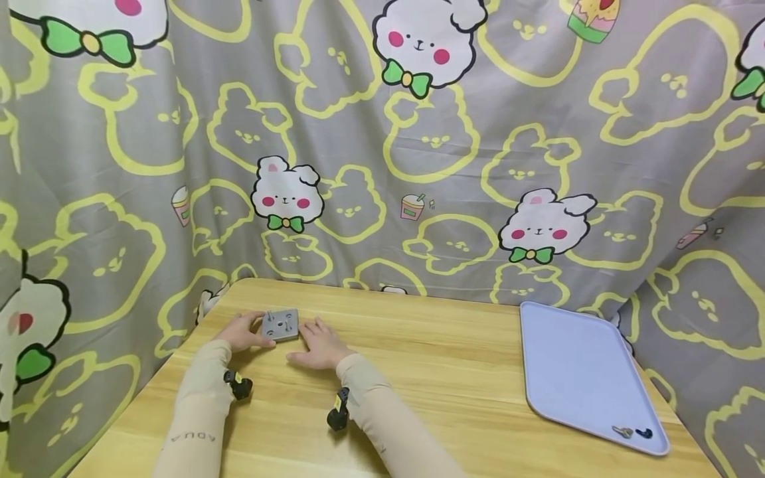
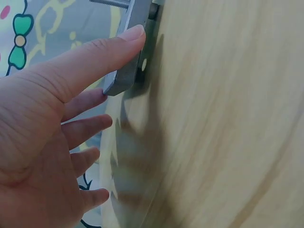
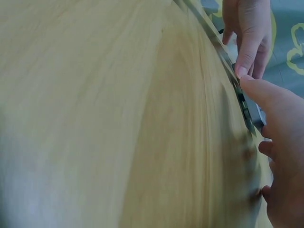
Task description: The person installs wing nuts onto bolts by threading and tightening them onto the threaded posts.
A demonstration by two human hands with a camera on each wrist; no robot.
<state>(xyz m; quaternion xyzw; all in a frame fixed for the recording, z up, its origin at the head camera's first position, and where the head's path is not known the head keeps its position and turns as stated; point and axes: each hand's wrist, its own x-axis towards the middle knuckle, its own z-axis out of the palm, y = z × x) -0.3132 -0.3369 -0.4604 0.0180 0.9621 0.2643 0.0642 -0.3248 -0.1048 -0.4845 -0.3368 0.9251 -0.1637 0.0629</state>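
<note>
The plate [image 1: 282, 329] is at the worktop's [image 1: 442, 372] left, the tray [image 1: 580, 372] right, two parts [image 1: 623, 432] in its near end; curtain [image 1: 442, 199] behind.

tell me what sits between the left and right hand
In the head view, the grey plate lies between the left hand and the right hand; the left wrist view shows the left hand touching it.

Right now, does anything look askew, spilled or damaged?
Nothing stands out: no spill or damage shows. The plate is between the left hand and right hand; two pieces in the tray are too small to check.
</note>
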